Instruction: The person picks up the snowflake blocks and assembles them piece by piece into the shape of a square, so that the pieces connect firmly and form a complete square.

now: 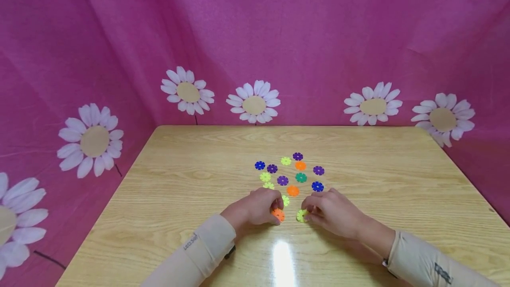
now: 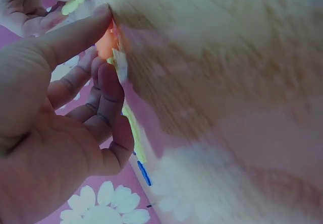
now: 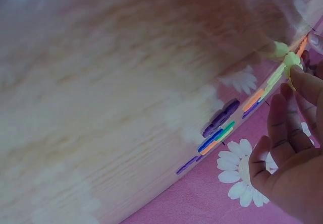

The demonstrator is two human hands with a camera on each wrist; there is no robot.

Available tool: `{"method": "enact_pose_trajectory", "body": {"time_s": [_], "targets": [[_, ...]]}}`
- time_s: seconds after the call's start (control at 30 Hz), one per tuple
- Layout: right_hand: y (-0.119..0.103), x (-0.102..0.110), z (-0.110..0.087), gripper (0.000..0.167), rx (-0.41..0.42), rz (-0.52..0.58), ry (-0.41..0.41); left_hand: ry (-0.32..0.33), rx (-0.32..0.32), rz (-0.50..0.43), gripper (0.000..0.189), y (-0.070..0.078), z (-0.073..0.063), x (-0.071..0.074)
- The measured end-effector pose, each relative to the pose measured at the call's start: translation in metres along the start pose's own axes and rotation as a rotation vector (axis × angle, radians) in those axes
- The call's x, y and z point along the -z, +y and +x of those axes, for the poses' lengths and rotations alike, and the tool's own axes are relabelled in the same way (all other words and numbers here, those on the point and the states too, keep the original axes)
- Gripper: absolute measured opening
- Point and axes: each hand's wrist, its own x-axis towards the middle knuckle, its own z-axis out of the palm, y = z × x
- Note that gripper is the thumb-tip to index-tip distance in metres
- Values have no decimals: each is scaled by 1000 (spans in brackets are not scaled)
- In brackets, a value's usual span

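Left hand [image 1: 260, 206]: pinching the orange disc [image 1: 278, 215] at its fingertips
Right hand [image 1: 336, 212]: pinching the yellow disc [image 1: 300, 216] at its fingertips
Loose discs [image 1: 292, 191]: lying beyond the 2 hands
Grip: holding rims lightly, leaving facing slots uncovered, is probably helping most

Notched purple, blue, yellow, orange and green discs [image 1: 292, 191] lie scattered across the middle of a wood-grain counter [image 1: 191, 167], well in from its side edges, a purple disc [image 1: 297, 156] nearest the far edge.
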Motion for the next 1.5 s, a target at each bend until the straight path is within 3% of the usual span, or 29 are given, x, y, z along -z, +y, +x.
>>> {"method": "enact_pose_trajectory", "body": {"time_s": [0.23,0.5,0.6,0.77,0.87,1.23,1.5], "targets": [[-3,6,-1,9,-47,91,9,11,-29,-33,21,-4,1,0],[-4,9,-5,8,-104,202,25,64,-27,-138,9,-12,0,-3],[-6,11,-6,7,-108,263,41,99,-29,-246,4,-13,-1,-2],[-8,15,-5,7,-119,347,74,137,20,-549,6,-13,-4,0],[-9,15,-5,8,-126,372,89,143,39,-672,7,-11,-6,3],[-15,17,-5,6,-105,408,159,137,13,-793,11,0,-10,3],[-20,16,-6,8,-15,400,246,112,13,-919,12,1,-8,2]]}}
